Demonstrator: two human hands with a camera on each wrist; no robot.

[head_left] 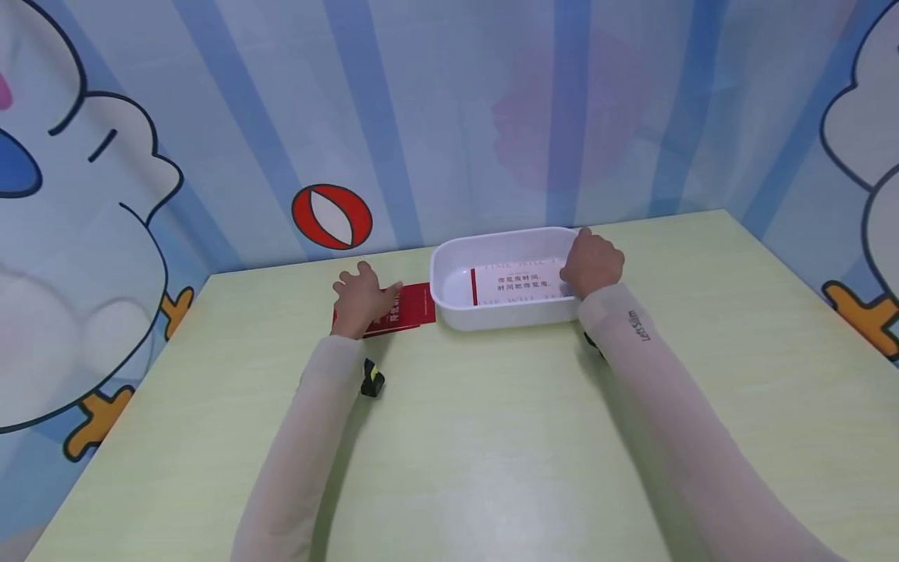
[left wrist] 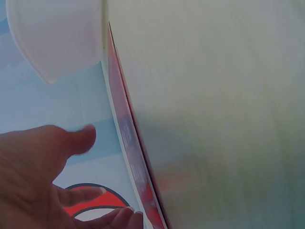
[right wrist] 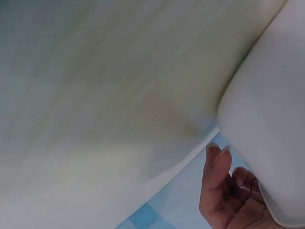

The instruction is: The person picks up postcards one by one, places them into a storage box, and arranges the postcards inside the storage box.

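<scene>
Hands on cards and tray

Left hand (head_left: pixel 361 300) presses flat on the red cards (head_left: pixel 410 306), thin and slippery, best pinched by an edge; right hand (head_left: pixel 592 263) grips the light, stiff white tray's (head_left: pixel 502 312) right rim, mid-table (head_left: pixel 492 437).

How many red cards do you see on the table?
2 seem visible: a stack of red cards lies under the left hand, beside the white tray. The left wrist view shows two layered edges; more may be hidden.

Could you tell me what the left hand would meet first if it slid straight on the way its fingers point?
Probably the back wall: the left hand lies on the red card, fingers pointing away across bare table. The white tray sits off to its right, apparently outside that line.
</scene>
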